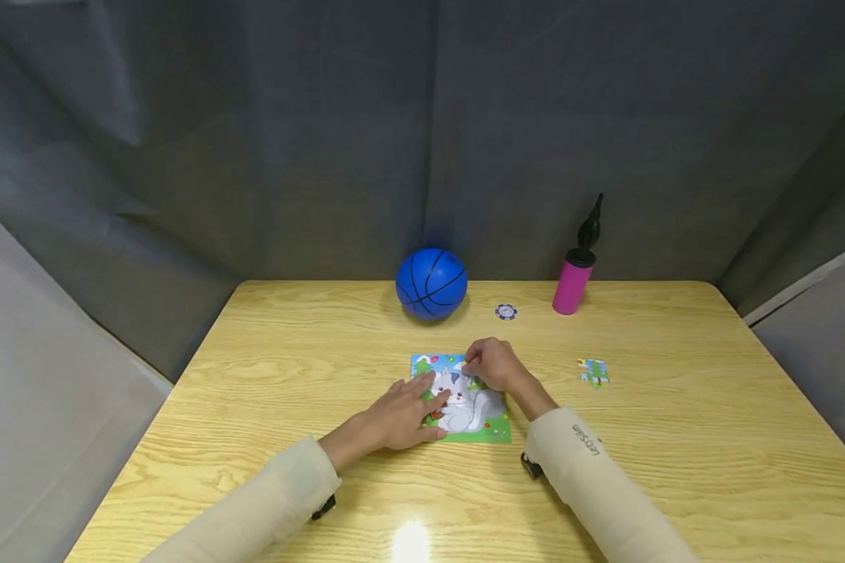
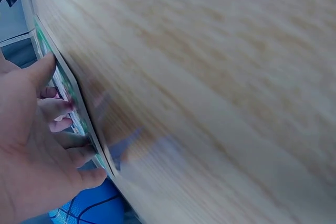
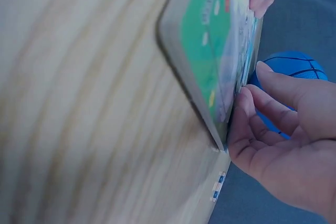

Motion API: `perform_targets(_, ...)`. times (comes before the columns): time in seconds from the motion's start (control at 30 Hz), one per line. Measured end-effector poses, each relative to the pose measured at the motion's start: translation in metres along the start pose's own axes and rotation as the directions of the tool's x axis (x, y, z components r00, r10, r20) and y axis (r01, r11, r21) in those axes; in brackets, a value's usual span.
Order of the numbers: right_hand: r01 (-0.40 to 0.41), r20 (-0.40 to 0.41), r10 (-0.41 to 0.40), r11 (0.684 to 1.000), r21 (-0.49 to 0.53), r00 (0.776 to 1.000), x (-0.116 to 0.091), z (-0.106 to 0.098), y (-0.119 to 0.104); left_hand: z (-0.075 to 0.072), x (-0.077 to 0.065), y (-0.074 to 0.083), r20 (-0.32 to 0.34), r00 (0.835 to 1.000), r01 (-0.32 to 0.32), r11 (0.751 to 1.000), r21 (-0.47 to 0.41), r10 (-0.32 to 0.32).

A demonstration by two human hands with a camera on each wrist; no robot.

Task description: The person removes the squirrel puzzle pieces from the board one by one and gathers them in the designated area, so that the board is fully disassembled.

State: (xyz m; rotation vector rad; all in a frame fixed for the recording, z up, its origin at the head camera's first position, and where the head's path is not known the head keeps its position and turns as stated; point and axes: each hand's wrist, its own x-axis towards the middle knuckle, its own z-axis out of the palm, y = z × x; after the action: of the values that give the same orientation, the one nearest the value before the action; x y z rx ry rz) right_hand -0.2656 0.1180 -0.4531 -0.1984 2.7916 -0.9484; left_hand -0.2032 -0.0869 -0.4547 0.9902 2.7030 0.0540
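A jigsaw puzzle (image 1: 489, 429) with a white cartoon squirrel on green grass lies flat on the table. My left hand (image 1: 403, 413) rests on its left side with fingers spread; the left wrist view shows the thumb (image 2: 43, 70) at the board's edge. At the puzzle's upper right, my right hand (image 1: 493, 364) has its fingers curled and pinches a small puzzle piece, mostly hidden by the fingertips. In the right wrist view, the right hand (image 3: 294, 129) is close against the board (image 3: 202, 51). Off to the right lie loose puzzle pieces (image 1: 595, 372) showing trees.
Behind the puzzle sits a blue basketball (image 1: 432, 284). A poker chip (image 1: 505, 312) lies to its right, and a pink hand pump (image 1: 573, 287) with a black nozzle stands farther right. Dark cloth (image 1: 324, 156) hangs behind the wooden table (image 1: 289, 352).
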Motion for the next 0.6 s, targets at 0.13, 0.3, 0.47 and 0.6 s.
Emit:
perform_targets(0.13,-0.002,0.009,0.002,1.000,-0.006,1.000,0.0004,-0.0015,-0.0016,-0.0008,0.0004,0.0013,0.010,1.000,0.011,1.000,0.004,-0.011)
perform_targets(0.3,-0.005,0.026,0.005,1.000,-0.003,1.000,0.0010,-0.0022,-0.0022,-0.0014,0.0010,0.0022,0.026,0.999,0.024,1.000,-0.006,-0.024)
perform_targets(0.47,-0.004,0.022,0.004,1.000,-0.001,1.000,0.0013,-0.0012,-0.0015,-0.0018,0.0006,0.0027,0.027,0.999,0.029,0.999,-0.012,-0.029)
perform_targets(0.6,-0.010,0.003,0.010,1.000,0.003,1.000,0.0017,-0.0005,-0.0023,-0.0016,0.0011,0.0031,0.019,0.999,0.033,0.999,-0.018,-0.033)
